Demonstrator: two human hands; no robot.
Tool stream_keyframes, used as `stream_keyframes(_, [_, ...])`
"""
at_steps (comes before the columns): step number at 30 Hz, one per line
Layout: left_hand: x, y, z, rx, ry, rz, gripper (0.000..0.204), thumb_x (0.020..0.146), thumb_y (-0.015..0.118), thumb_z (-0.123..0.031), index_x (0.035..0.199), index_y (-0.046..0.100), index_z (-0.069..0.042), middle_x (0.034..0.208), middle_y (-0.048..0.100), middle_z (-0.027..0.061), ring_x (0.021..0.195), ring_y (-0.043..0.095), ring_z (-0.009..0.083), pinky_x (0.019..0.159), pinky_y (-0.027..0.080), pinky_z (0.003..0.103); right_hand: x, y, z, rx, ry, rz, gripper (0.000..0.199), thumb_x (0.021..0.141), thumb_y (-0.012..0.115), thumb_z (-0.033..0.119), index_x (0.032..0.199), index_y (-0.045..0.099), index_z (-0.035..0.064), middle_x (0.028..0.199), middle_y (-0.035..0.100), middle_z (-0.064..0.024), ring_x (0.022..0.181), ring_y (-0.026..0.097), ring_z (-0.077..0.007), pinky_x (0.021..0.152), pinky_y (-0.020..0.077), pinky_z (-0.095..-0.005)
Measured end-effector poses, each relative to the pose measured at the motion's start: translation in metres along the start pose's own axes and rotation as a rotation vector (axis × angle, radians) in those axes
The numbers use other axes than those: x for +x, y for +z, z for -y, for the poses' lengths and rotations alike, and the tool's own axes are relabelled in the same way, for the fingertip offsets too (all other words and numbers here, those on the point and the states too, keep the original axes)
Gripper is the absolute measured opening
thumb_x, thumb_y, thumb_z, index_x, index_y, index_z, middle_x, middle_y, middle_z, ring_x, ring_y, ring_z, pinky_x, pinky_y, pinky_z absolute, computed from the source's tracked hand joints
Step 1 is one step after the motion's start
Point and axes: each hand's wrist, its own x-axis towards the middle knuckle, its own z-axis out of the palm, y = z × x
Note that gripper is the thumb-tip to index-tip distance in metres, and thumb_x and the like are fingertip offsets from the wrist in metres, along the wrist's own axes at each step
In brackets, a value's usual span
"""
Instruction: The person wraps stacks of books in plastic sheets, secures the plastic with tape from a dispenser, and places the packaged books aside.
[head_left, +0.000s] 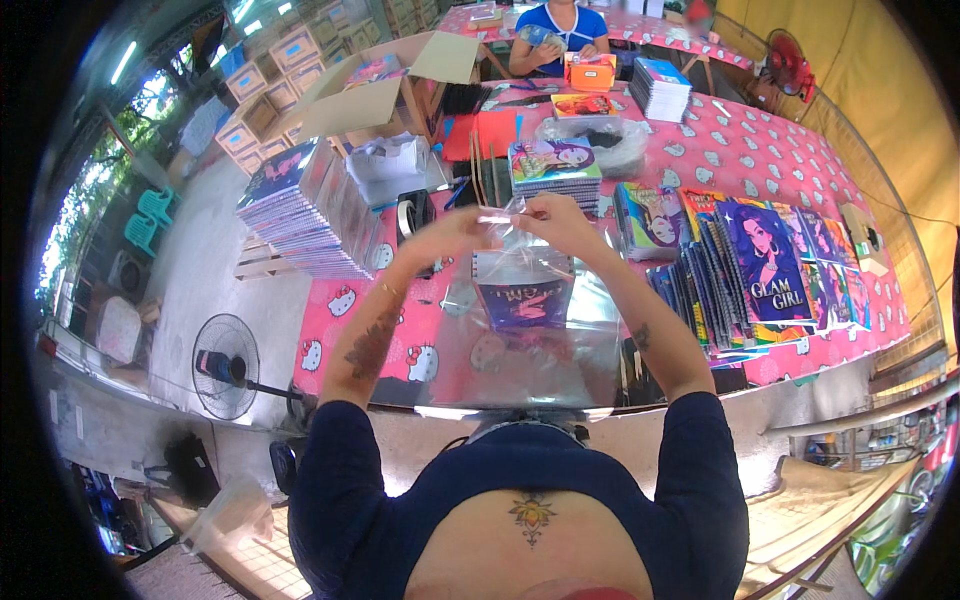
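A clear bag hangs upright above the near table edge, long axis vertical, mouth up, a purple notebook inside. The left hand and right hand pinch its top rim, fingers closed on the plastic (thumbs hidden). Notebook stacks crowd the left, fanned notebooks the right; open room lies only directly beneath the bag.
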Motion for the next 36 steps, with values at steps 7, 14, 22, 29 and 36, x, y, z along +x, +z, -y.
stream_keyframes(7, [-0.005, 0.037, 0.037, -0.351, 0.048, -0.003, 0.045, 0.092, 0.065, -0.013, 0.135, 0.055, -0.001, 0.12, 0.063, 0.0018, 0.103, 0.056, 0.0073, 0.089, 0.045, 0.024, -0.002, -0.015, -0.01, 0.474, 0.101, 0.292, 0.059, 0.087, 0.074, 0.032, 0.134, 0.049, 0.0058, 0.116, 0.062, -0.0061, 0.107, 0.058, -0.0157, 0.09, 0.0469, -0.0312])
stream_keyframes(14, [-0.035, 0.041, 0.012, 0.333, 0.284, -0.11, 0.056, 0.089, 0.067, -0.039, 0.13, 0.059, -0.003, 0.131, 0.057, 0.0141, 0.116, 0.054, 0.0239, 0.098, 0.043, 0.036, -0.056, -0.023, 0.019, 0.022, -0.109, 0.29, 0.066, 0.078, 0.079, 0.035, 0.132, 0.053, 0.0081, 0.12, 0.062, -0.0109, 0.119, 0.055, -0.0248, 0.102, 0.0418, -0.039])
stream_keyframes(22, [-0.052, 0.066, 0.001, 0.591, 0.447, -0.302, 0.038, 0.083, 0.071, -0.025, 0.117, 0.067, -0.008, 0.106, 0.062, 0.0139, 0.1, 0.059, 0.0297, 0.08, 0.049, 0.042, -0.078, 0.003, 0.018, -0.393, -0.213, 0.103, 0.023, 0.074, 0.074, 0.008, 0.096, 0.066, 0.0088, 0.104, 0.065, -0.0093, 0.102, 0.061, -0.0286, 0.085, 0.0476, -0.0412])
stream_keyframes(29, [-0.029, 0.063, -0.025, 0.491, 0.034, -0.233, 0.048, 0.081, 0.072, -0.02, 0.124, 0.06, -0.003, 0.1, 0.061, 0.0165, 0.091, 0.059, 0.0335, 0.072, 0.048, 0.043, -0.051, -0.013, 0.013, -0.519, -0.137, 0.145, 0.037, 0.074, 0.081, 0.025, 0.103, 0.065, 0.0074, 0.102, 0.067, -0.0093, 0.088, 0.064, -0.0268, 0.075, 0.0507, -0.0394])
stream_keyframes(36, [0.002, 0.032, 0.035, 0.152, 0.024, -0.001, 0.049, 0.085, 0.072, -0.03, 0.12, 0.058, 0.002, 0.11, 0.063, 0.0138, 0.097, 0.059, 0.0211, 0.076, 0.046, 0.039, -0.047, -0.019, -0.024, 0.226, 0.255, 0.208, 0.046, 0.079, 0.081, 0.02, 0.117, 0.062, 0.002, 0.103, 0.064, -0.0061, 0.088, 0.06, -0.0127, 0.074, 0.0496, -0.0267])
